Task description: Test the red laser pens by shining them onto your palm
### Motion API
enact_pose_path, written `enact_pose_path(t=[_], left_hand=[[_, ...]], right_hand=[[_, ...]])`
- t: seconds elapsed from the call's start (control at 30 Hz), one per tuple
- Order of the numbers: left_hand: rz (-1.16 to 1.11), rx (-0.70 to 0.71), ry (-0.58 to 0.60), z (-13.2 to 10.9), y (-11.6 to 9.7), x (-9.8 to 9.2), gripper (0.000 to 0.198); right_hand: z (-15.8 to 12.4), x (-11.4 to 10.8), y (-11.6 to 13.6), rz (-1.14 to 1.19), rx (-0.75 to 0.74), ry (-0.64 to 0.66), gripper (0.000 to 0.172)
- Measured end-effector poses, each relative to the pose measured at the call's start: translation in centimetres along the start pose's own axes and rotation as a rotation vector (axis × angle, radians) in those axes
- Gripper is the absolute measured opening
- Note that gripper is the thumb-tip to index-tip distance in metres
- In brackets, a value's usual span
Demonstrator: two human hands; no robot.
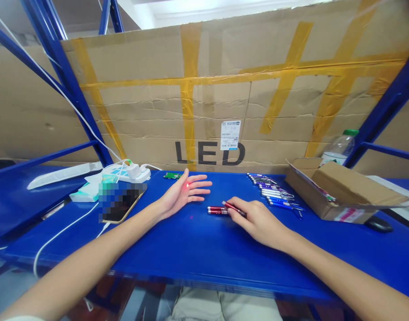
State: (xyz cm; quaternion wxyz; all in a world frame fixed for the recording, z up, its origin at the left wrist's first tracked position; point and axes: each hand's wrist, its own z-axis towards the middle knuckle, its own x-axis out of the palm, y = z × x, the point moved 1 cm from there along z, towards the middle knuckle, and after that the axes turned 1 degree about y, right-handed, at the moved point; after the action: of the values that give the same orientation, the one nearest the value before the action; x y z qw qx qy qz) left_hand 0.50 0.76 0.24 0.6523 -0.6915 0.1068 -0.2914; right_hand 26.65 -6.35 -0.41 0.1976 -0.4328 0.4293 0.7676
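Note:
My left hand [186, 191] lies open, palm up, on the blue table [197, 240], and a red light dot shines on its palm. My right hand [254, 218] is shut on a small red pen-shaped laser pointer [233, 208] aimed leftward at that palm. Another red pointer [216, 210] lies on the table just left of my right hand. A faint red dot also shows on the table surface below the left hand.
A row of several purple and blue pointers [274, 191] lies at the right rear. An open cardboard box [338, 189] and a water bottle [340, 147] stand at far right. A phone [122, 203], power strip [127, 173] and cables are at left. A big LED carton [224, 98] walls the back.

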Motion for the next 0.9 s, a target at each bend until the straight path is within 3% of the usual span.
enact_pose_path(t=[0.2,0.5,0.73,0.9], left_hand=[[0.019,0.004,-0.004,-0.2,-0.1,0.3,0.073],[-0.008,-0.003,0.003,0.1,0.0,0.0,0.072],[0.008,0.001,-0.01,-0.1,-0.1,0.3,0.074],[0.003,-0.002,-0.009,-0.1,-0.1,0.3,0.073]], right_hand=[[0.4,-0.1,-0.9,-0.019,0.166,-0.108,0.032],[-0.2,0.1,0.4,0.002,-0.071,0.112,0.031],[0.5,0.1,-0.9,-0.11,0.179,-0.038,0.03],[0.4,-0.1,-0.7,-0.091,0.159,-0.046,0.031]])
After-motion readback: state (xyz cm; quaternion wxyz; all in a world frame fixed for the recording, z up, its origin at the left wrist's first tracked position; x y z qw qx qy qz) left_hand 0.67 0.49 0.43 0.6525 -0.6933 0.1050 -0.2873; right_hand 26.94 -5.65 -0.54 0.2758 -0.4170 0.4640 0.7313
